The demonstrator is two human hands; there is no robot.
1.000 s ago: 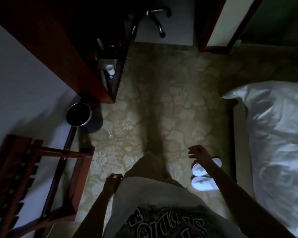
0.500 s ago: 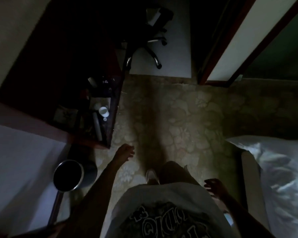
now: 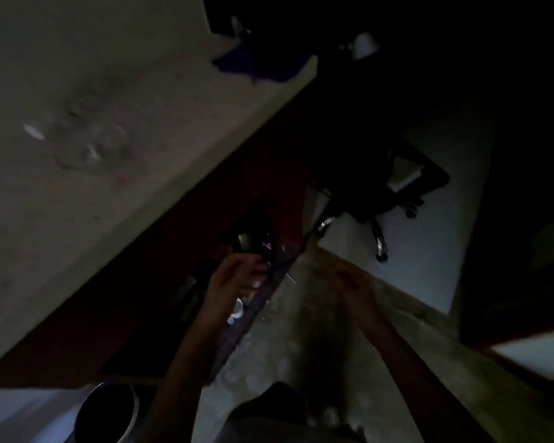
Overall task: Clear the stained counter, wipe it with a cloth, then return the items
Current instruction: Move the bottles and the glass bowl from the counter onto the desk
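Note:
The view is dark and blurred. A pale counter top (image 3: 179,129) fills the upper left, with faint reddish specks on it. What look like clear glasses (image 3: 104,145) stand on it, and a dark blue item (image 3: 263,67) lies at its far end. Below its dark red wood front sits a lower shelf (image 3: 263,302) holding a dark vessel (image 3: 248,239) and a white cup (image 3: 237,310). My left hand (image 3: 234,279) hangs over that shelf, fingers loosely apart, beside the dark vessel. My right hand (image 3: 349,281) hovers over the carpet with nothing in it.
A round metal bin (image 3: 106,414) stands on the floor at the lower left, next to my left forearm. A black office chair (image 3: 381,199) on castors sits on a pale mat beyond the shelf. Patterned carpet (image 3: 301,346) runs underfoot, with a dark door frame (image 3: 509,298) at right.
The view has swung up and left, bringing the pale counter top into sight. I stepped closer; my left hand moved forward over the lower shelf and my right hand rose in front of me.

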